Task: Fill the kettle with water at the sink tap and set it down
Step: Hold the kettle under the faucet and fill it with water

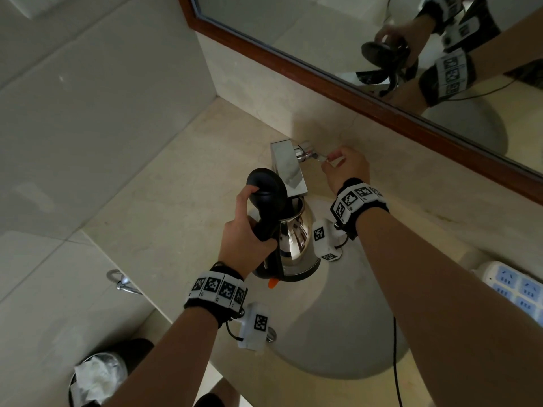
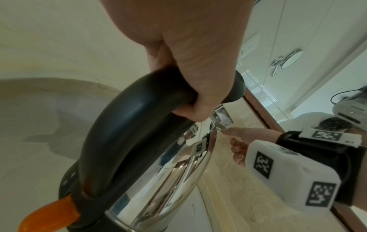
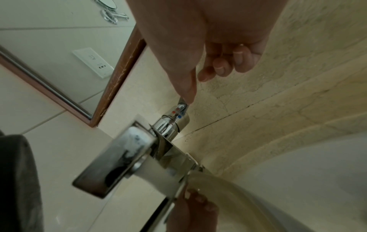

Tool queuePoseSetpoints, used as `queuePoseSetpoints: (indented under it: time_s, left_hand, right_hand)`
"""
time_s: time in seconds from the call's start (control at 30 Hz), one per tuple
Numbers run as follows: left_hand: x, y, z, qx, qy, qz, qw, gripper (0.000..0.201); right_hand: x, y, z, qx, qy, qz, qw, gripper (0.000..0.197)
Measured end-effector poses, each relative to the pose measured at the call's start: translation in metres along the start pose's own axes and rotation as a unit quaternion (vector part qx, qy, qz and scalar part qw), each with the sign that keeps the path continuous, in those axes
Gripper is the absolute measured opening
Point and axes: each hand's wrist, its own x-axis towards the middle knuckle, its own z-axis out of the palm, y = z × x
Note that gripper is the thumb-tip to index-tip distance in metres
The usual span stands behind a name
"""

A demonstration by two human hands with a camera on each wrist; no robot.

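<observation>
A shiny steel kettle [image 1: 296, 239] with a black handle hangs over the sink basin [image 1: 338, 333]. Its black lid [image 1: 264, 186] is flipped up and its mouth sits right under the flat chrome tap spout [image 1: 289, 168]. My left hand [image 1: 244, 230] grips the handle [image 2: 127, 133], thumb up against the lid. An orange switch [image 2: 49, 215] sticks out at the kettle's base. My right hand [image 1: 343, 168] reaches behind the tap and pinches the thin tap lever [image 3: 182, 104] between thumb and forefinger, the other fingers curled. I cannot make out any water stream.
A wood-framed mirror [image 1: 382, 39] runs along the wall just above the tap. A white power strip [image 1: 514, 286] lies on the counter at the right, and a black cable [image 1: 395, 362] crosses the basin. A bin with tissue [image 1: 100, 374] stands on the floor at the lower left.
</observation>
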Motion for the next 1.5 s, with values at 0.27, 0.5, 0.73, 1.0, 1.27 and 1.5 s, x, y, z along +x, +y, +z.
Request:
queuePoseSetpoints:
  time_s: [0.27, 0.5, 0.73, 1.0, 1.27, 1.5]
  left_hand:
    - [-0.002, -0.001, 0.004, 0.004, 0.002, 0.011, 1.000, 0.101]
    - [-0.002, -0.001, 0.004, 0.002, -0.001, 0.013, 1.000, 0.100]
    - [-0.004, -0.001, 0.006, -0.002, -0.003, 0.006, 1.000, 0.101]
    - [-0.004, -0.002, 0.008, 0.003, 0.001, 0.005, 1.000, 0.101]
    - [-0.005, 0.000, 0.010, 0.006, 0.003, 0.002, 1.000, 0.101]
    - [-0.007, 0.000, 0.009, 0.006, 0.001, -0.002, 1.000, 0.100]
  right_hand:
    - [-0.002, -0.001, 0.000, 0.003, 0.003, -0.006, 1.000, 0.009]
    - [-0.001, 0.000, -0.003, 0.007, -0.010, -0.009, 1.000, 0.011]
    - [0.002, 0.002, -0.003, -0.005, -0.014, -0.013, 1.000, 0.012]
    - [0.002, 0.005, -0.003, -0.006, -0.013, -0.021, 1.000, 0.013]
    - [0.001, 0.006, 0.003, -0.004, -0.006, -0.024, 1.000, 0.013]
    - [0.001, 0.004, 0.006, -0.004, 0.001, -0.021, 1.000, 0.014]
